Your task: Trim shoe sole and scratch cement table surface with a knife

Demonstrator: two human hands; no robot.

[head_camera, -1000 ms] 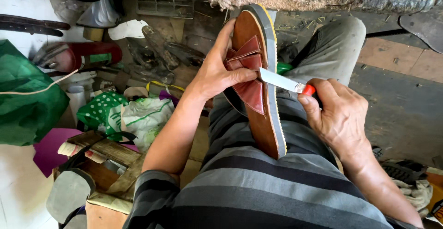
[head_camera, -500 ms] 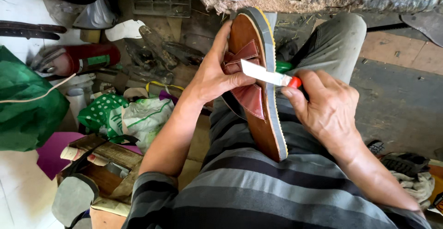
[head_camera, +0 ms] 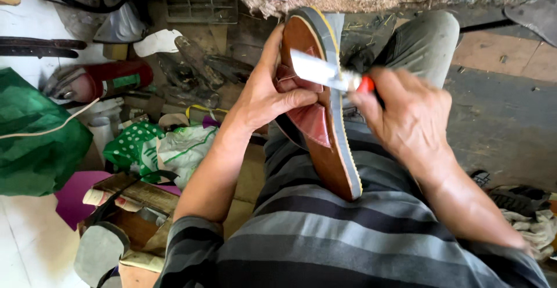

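Head view: left hand fingers clasp the sandal; right hand fingers grip the knife.

Soft daylight, brightest at left (white floor nearly glaring); blade motion-blurred, edges slightly stretched.

brown sandal, red-handled knife, grey-striped shirt

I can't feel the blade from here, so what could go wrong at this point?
1. The knife blade lies across the sandal right beside the left hand fingers gripping the strap; a slip could cut them.
2. The sandal rests only on the lap, steadied by that one hand, so it may twist under pressure.
3. The blade could gouge the strap.
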